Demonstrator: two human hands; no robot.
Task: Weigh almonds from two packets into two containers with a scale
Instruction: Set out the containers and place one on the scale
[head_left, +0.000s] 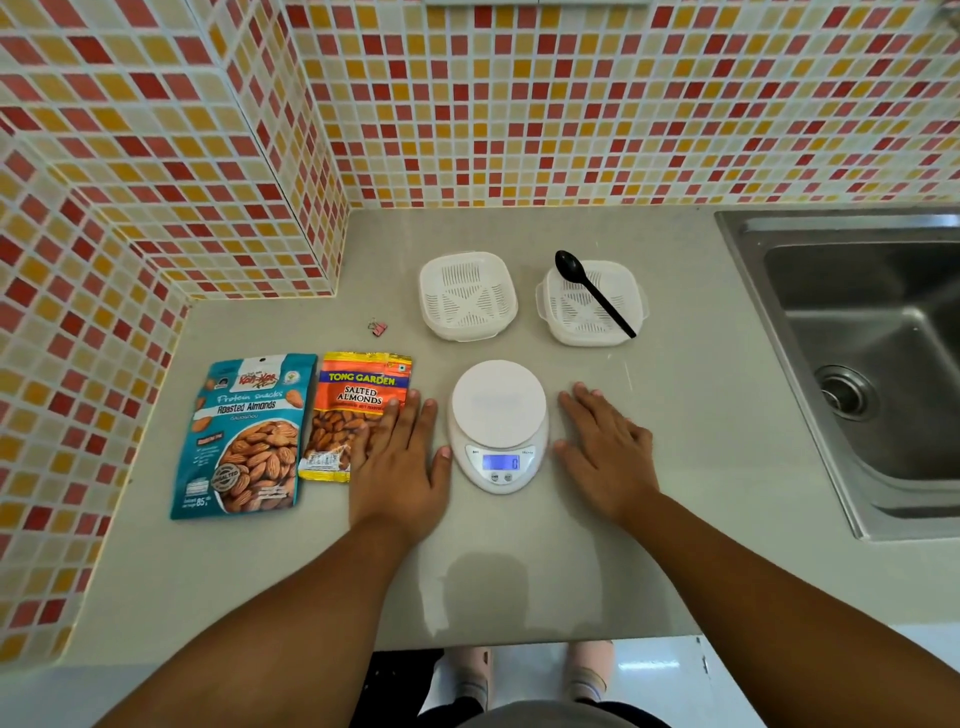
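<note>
Both hands flat and open on the worktop, left hand (397, 462) overlapping the orange packet (358, 410), right hand (605, 447) just right of the zeroed scale (497, 426); risks: bumping the scale, spoon (592, 291) sliding off the far-right container (592, 304), mixing up packets.

Landmark: scale (497, 426). Your flat hands flank it. Behind it, two containers (468, 295) (592, 304), gap between; spoon (595, 292) lies across right one. Left: two packets (244, 436) (356, 415). Far right: sink (857, 353). Bare counter (519, 571) in front.
</note>
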